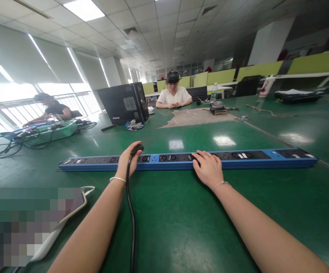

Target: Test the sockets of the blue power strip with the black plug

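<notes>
"What's at the far left corner of the bench [159, 227]?"

"A green basket [63, 131], black cables tangled in and around it! Next, a computer tower [124, 104], over toward the far edge."

"And the left hand [124, 163]?"

"Pinching a black plug [137, 148] between thumb and fingers, right above the blue power strip [170, 166]! Its cable [130, 212] drops toward the near edge."

"Where's the strip lying?"

"Lengthwise across the bench, its ends pointing at the left and right edges. Farther back, a person in white [173, 96] sits at the far edge, hands together."

"Right hand [208, 167]?"

"Resting on the strip, right of its middle, fingers side by side, slightly bent!"
</notes>
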A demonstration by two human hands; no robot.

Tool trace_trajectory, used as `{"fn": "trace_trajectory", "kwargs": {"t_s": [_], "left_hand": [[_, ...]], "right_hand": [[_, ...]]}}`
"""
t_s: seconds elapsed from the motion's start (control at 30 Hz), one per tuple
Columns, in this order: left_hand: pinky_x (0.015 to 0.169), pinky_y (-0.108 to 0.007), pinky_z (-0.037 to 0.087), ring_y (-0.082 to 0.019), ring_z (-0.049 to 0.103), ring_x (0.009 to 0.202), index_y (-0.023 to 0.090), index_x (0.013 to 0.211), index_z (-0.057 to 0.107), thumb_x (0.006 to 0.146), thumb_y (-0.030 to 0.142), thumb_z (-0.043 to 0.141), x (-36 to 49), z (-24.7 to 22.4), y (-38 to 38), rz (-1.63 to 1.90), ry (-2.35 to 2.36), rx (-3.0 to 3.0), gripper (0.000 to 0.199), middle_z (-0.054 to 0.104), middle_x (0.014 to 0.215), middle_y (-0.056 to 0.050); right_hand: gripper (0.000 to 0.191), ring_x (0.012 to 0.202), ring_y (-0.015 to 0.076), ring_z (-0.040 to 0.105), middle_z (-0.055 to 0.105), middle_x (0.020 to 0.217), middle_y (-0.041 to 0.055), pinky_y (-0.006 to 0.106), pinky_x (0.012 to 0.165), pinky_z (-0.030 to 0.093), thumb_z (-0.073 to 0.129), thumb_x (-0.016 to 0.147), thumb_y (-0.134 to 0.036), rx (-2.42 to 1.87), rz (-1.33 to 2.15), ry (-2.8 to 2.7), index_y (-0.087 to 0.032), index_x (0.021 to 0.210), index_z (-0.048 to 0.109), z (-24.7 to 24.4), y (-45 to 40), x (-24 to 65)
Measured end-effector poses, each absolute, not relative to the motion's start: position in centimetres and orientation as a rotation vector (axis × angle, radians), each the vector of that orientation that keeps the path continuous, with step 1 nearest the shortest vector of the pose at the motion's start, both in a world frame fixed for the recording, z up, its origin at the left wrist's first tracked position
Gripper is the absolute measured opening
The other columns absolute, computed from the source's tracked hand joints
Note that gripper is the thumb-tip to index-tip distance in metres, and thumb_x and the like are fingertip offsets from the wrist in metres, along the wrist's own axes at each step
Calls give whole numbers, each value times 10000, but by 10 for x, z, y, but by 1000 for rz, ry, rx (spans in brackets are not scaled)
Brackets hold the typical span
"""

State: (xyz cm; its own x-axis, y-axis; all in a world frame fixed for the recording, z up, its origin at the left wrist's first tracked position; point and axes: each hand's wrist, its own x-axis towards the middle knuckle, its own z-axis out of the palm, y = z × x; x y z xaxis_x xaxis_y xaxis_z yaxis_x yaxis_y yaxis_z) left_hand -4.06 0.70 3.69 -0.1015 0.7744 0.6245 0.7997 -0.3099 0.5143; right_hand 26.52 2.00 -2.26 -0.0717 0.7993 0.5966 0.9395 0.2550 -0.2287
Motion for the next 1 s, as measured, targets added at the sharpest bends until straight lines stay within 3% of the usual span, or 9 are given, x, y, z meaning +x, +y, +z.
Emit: {"fn": "trace_trajectory", "kwargs": {"t_s": [0.3,0.6,1.0], "left_hand": [[900,-346,468,-211,623,994,253,1209,551,853,340,470,-7,3,24,-1158,-1885,-2281,376,667,1099,-39],[930,-332,442,-193,593,1048,243,1191,542,876,338,440,-4,0,23,-1131,-1756,-2270,345,636,1155,-43],[952,-352,397,-203,592,1045,297,1180,560,875,350,445,5,6,13,-801,-1840,-2253,330,656,1143,-21]], "right_hand": [[336,1185,207,470,591,1246,5,398,1000,265,402,888,-325,-1588,-281,-1892,-274,1122,638,-21,19,264],[334,1178,208,473,594,1241,15,402,1006,263,406,883,-317,-1586,-269,-1881,-273,1113,644,-20,18,263],[339,1180,211,472,594,1240,22,413,1007,264,400,885,-316,-1575,-251,-1886,-275,1118,643,-20,17,263]]}}
